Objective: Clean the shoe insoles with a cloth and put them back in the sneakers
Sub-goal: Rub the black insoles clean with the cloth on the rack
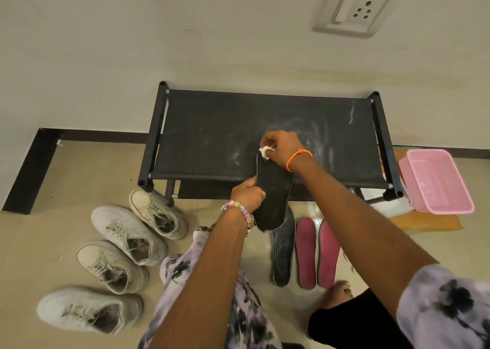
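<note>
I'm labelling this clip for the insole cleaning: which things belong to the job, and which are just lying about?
Job: black insole gripped by left hand; white cloth in right hand; dark insole and two pink insoles on floor; four sneakers.
Lying about: black rack; pink basket; wall socket.

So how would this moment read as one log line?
step: wiping | left hand: grips black insole | right hand: rubs white cloth on its tip | floor: three insoles, four sneakers
</note>
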